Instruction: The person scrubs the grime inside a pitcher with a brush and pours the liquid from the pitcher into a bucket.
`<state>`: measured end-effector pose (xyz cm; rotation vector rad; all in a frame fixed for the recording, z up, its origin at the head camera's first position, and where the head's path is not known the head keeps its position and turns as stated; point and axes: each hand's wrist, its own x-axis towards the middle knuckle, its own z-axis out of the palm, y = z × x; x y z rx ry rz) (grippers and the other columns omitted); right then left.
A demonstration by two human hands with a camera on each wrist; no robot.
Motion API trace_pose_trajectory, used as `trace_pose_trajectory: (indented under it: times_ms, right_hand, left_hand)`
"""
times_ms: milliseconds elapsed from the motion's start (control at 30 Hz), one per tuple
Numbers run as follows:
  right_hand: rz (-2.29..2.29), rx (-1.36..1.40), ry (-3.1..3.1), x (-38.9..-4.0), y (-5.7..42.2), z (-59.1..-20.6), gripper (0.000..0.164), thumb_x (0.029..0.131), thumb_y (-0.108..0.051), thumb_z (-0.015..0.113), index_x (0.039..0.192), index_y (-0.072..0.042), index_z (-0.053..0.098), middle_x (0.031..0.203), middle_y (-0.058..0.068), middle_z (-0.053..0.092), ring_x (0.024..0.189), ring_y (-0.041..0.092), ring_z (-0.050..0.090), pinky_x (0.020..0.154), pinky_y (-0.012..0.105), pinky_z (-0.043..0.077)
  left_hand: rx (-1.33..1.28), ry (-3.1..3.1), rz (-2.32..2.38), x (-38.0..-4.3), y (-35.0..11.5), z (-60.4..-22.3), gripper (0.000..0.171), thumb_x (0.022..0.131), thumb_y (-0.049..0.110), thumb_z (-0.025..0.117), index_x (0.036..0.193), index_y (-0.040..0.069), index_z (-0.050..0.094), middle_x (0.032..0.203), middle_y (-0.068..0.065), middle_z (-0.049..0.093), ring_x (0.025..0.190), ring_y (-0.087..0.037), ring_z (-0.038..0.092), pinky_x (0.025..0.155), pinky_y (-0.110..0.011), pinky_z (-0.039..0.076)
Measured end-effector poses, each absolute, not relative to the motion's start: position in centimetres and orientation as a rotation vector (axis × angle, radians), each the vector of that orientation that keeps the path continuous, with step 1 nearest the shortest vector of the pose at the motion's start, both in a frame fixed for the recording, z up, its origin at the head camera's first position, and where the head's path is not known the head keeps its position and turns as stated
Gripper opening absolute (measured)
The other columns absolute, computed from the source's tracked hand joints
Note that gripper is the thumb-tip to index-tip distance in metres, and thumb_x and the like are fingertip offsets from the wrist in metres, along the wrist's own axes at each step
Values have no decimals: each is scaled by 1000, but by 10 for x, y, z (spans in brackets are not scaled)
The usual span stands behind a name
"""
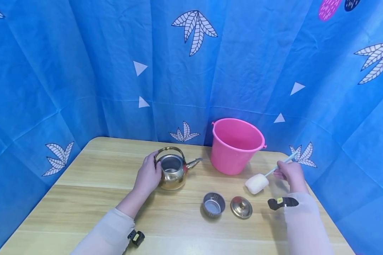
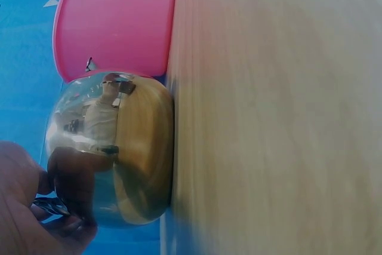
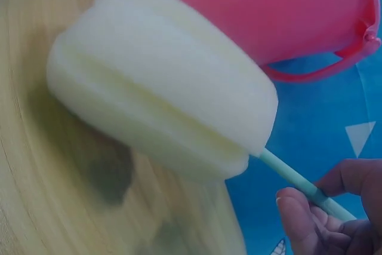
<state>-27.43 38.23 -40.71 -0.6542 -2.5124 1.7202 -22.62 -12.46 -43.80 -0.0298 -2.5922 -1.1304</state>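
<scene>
My left hand (image 1: 149, 174) grips the handle side of a shiny gold-toned teapot (image 1: 173, 180), which stands lidless on the table with its spout pointing right. In the left wrist view, the thumb and fingers pinch the handle's base beside the teapot's mirrored body (image 2: 113, 153). Between thumb and fingers, my right hand (image 1: 292, 173) holds the pale green stick of a sponge brush (image 1: 256, 183). Its white sponge head (image 3: 161, 82) is pointed left and down, above the tabletop. A metal strainer cup (image 1: 214, 204) and the round teapot lid (image 1: 241, 207) lie between the two hands, untouched.
A pink bucket (image 1: 231, 159) stands upright at the back of the wooden table (image 1: 92, 198), behind the teapot spout and the sponge. Blue patterned curtain (image 1: 185, 78) hangs close behind the table and along both sides.
</scene>
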Motion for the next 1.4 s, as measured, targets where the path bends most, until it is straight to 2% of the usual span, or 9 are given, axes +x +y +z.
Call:
trace_pose_trajectory:
  times_ms: [367,567,733,933,1400]
  right_hand:
    - [1715,-527,-2497,-270,372,-388,23,98,-11,53,108,9,52,73,5,64,61,10,70,69,27,60]
    - [1758,-482,-2487,-267,367,-378,42,100,-11,51,128,19,42,80,5,63,64,8,69,72,26,60]
    - [1778,-478,-2485,-266,364,-375,51,102,-11,50,139,21,34,88,10,64,67,8,68,73,27,60]
    - [1680,-474,-2529,-267,361,-372,49,102,-15,50,137,18,38,98,17,64,69,7,69,74,27,60]
    - [1631,-365,-2467,-261,351,-351,28,101,-13,53,117,9,48,88,9,63,67,6,68,72,28,60]
  left_hand:
    - [-36,-2587,-1121,-226,-124,-437,48,103,16,49,147,-3,40,143,-29,47,121,-48,55,100,-58,46]
    - [-32,-2590,-1124,-226,-124,-436,48,103,17,49,147,-2,40,143,-29,46,121,-47,55,100,-58,47]
    - [-32,-2594,-1120,-227,-124,-437,48,104,16,49,147,-2,40,142,-29,47,121,-47,55,99,-58,47]
    - [-31,-2593,-1129,-227,-123,-437,48,103,16,49,147,-2,39,143,-29,46,120,-48,55,99,-58,47]
    - [-25,-2592,-1131,-226,-124,-437,49,104,18,49,147,-2,39,144,-28,46,119,-48,56,99,-58,47]
